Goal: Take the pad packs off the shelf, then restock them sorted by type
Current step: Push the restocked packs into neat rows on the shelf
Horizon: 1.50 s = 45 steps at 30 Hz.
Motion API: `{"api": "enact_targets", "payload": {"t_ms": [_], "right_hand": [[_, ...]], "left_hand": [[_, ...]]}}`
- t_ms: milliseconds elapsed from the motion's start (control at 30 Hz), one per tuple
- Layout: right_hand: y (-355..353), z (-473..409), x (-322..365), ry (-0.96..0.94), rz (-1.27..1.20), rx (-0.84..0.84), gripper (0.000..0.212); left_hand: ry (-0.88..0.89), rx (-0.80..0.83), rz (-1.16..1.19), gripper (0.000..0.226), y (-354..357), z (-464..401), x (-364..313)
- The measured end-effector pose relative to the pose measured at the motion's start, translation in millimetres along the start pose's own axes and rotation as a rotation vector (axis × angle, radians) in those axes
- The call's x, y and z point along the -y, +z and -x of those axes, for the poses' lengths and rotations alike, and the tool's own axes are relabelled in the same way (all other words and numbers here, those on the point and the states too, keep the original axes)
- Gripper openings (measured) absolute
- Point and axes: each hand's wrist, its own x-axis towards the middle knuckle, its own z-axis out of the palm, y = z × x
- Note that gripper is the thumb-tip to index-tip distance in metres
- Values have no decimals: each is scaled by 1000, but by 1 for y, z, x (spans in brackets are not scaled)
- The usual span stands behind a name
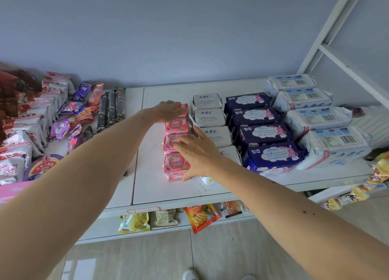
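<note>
Soft pink plastic pad packs (176, 145), light and squashy, sit rowed on the white shelf (147, 174); left hand (170, 110) and right hand (197, 155) press them with fairly straight fingers; grip by the sides.

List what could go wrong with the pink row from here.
1. The pink packs stand on edge in a tight row; if the right hand pushes sideways, they may topple toward the bare shelf on their left.
2. The left hand rests on the rearmost pack; pressing could tilt it.
3. The right hand sits against the white ABC packs and might knock that row askew.
</note>
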Motion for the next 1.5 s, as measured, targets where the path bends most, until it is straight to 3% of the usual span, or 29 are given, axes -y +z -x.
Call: {"api": "enact_targets", "payload": {"t_ms": [1067, 1500], "right_hand": [[2, 16, 4, -63, 20, -23, 97], [-5, 16, 5, -57, 40, 63, 106]], "left_hand": [[-84, -15, -60, 53, 7, 26, -15], [-60, -26, -7, 51, 13, 22, -7]]}}
